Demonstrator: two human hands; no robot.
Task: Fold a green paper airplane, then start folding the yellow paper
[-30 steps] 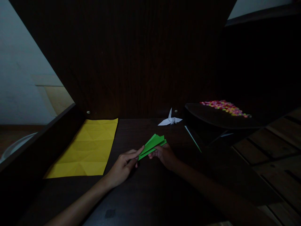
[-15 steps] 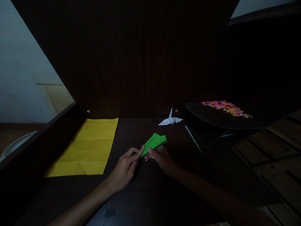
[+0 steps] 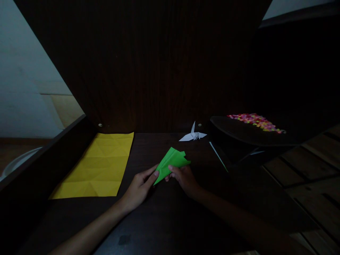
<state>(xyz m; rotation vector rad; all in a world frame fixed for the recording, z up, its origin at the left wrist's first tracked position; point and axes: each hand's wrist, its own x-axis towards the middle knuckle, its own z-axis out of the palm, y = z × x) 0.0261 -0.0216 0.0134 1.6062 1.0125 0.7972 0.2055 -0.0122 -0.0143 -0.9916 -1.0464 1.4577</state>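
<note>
Mid-fold, near the desk's (image 3: 164,216) middle, the left hand (image 3: 140,186) pinches the green paper's (image 3: 171,163) pointed tip while the right hand (image 3: 184,177) clamps its lower edge — the next crease likely calls for both grips steady, layers aligned.

1. A dim home craft corner, probably; the low light leaves much unclear.
2. A dark wooden desk (image 3: 164,219) with a tall wood-grain back panel (image 3: 148,71) beyond the hands.
3. A creased yellow paper sheet (image 3: 101,166) left of the hands.
4. A white paper crane (image 3: 193,135) and colourful small pieces (image 3: 255,121) beyond and right of them.
</note>
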